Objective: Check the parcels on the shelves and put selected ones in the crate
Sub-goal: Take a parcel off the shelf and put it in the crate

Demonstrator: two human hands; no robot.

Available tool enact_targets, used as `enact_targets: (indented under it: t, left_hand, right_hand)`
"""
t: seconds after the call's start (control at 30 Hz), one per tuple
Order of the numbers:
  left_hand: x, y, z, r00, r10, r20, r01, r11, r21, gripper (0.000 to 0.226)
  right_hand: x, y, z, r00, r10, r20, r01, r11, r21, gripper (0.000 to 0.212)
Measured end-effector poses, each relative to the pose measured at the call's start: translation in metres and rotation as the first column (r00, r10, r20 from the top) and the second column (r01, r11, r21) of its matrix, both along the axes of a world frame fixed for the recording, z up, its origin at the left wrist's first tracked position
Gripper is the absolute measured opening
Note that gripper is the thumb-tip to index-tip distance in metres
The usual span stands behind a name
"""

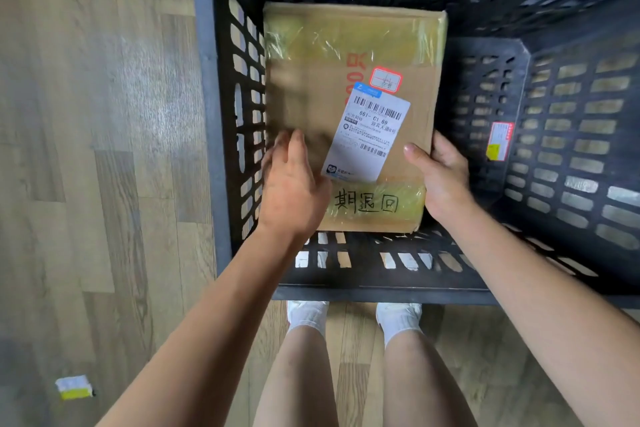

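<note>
Two hands in crate (388, 291) | left hand (294, 184) flat (released) on parcel (349, 55) | right hand (440, 173) grip grasping edge

Crate (519, 296) far wall cut off; left hand (294, 184) motion-blurred

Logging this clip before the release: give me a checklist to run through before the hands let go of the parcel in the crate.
1. Parcel inside the crate walls: ok.
2. Right hand grips the parcel's right edge: ok.
3. Left hand lies on the parcel's top, fingers straight: ok.
4. Parcel resting on the crate floor: cannot tell.
5. Shipping label faces up, readable: ok.
6. Floor space to the parcel's right free: ok.
</note>
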State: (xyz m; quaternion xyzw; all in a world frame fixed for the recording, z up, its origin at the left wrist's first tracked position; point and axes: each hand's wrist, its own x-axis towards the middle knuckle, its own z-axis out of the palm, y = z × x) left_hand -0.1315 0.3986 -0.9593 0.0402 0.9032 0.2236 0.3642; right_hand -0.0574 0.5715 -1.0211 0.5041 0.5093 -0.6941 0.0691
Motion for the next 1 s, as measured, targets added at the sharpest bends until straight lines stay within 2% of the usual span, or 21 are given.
enact_targets:
  t: [0.17,0.3,0.47,0.53,0.67,0.77,1.0]
  left_hand:
    - [0.005,-0.002,0.003,0.999,-0.027,0.044,0.027,1.0,-0.013,0.06]
    - [0.009,0.0,0.013,0.992,-0.089,0.088,0.092,0.995,-0.027,0.061]
    - [0.005,0.007,0.042,0.982,-0.147,0.121,0.151,0.988,-0.026,0.066]
    - [-0.002,0.011,0.057,0.981,-0.162,0.105,0.165,0.986,-0.028,0.069]
    - [-0.012,0.019,0.101,0.974,-0.212,0.082,0.215,0.976,-0.031,0.07]
    - [-0.018,0.025,0.141,0.968,-0.25,0.012,0.251,0.968,-0.018,0.066]
    - [-0.023,0.037,0.253,0.967,-0.213,-0.137,0.225,0.971,0.081,0.062]
  right_hand:
    - [-0.003,0.005,-0.001,0.988,0.145,0.06,-0.147,0.989,0.027,0.039]
    - [-0.01,0.009,0.005,0.944,0.285,0.164,-0.305,0.946,0.111,0.038]
    - [-0.021,0.003,0.038,0.917,0.292,0.273,-0.348,0.919,0.185,0.064]
    - [-0.023,0.003,0.06,0.889,0.354,0.292,-0.423,0.879,0.221,0.063]
    - [-0.021,0.005,0.117,0.76,0.561,0.328,-0.65,0.672,0.355,0.056]
    - [-0.024,0.01,0.168,0.734,0.608,0.303,-0.676,0.609,0.415,0.054]
    - [-0.031,0.022,0.294,0.726,0.632,0.272,-0.661,0.531,0.53,0.054]
